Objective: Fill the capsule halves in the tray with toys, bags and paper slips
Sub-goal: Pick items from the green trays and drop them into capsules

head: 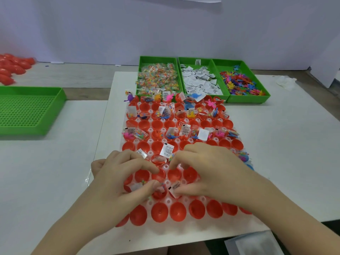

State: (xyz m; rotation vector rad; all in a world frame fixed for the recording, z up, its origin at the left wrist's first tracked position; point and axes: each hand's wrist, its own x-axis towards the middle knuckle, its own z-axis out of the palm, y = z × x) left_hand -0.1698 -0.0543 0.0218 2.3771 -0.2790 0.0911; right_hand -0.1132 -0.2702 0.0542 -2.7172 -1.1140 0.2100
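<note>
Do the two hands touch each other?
Apart. The head view shows bare tray between the fingertips of the left hand and the right hand.

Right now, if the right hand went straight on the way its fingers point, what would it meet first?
Probably the left hand: the right hand points left at it, fingertips close together over the capsule halves.

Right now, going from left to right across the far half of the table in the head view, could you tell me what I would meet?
perforated green tray → bin of bead bags → bin of paper slips → bin of toy figures → crumpled white material
</note>
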